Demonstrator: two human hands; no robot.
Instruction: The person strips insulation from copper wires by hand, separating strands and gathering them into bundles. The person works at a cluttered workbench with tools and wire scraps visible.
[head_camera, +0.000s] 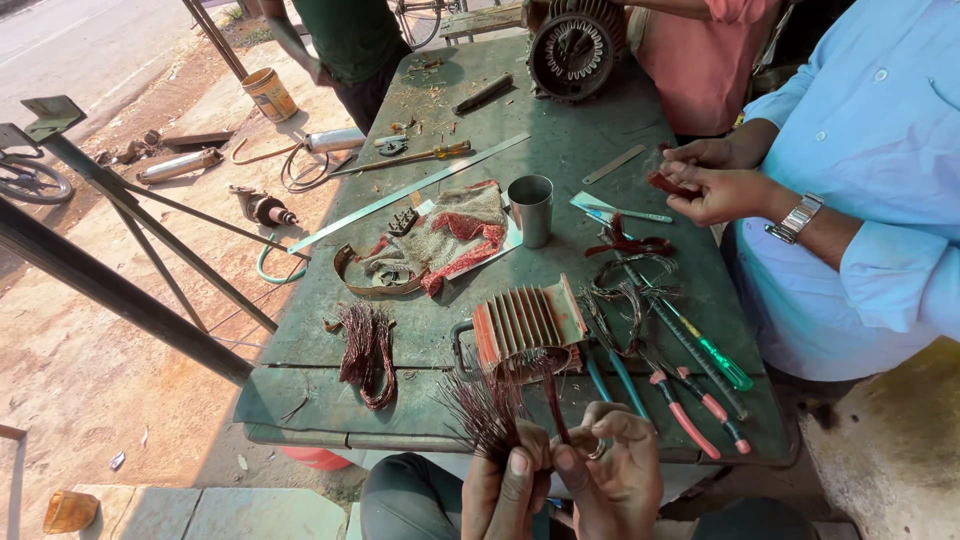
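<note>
My left hand (508, 488) grips a bundle of thin dark copper wires (485, 410) that fans out above the fingers at the table's near edge. My right hand (618, 470) pinches a single reddish wire strand (552, 400) pulled from that bundle. Just beyond my hands a finned orange motor housing (525, 325) lies on the green metal table (330, 330). A second coil of copper wire (367, 350) rests to the left of it.
A person in a light blue shirt (870, 180) at the right holds a small red piece (668, 185) with both hands. Pliers and screwdrivers (690, 385) lie near right. A steel cup (531, 210), cloth (450, 235), long ruler (410, 190) and motor stator (572, 48) occupy the table.
</note>
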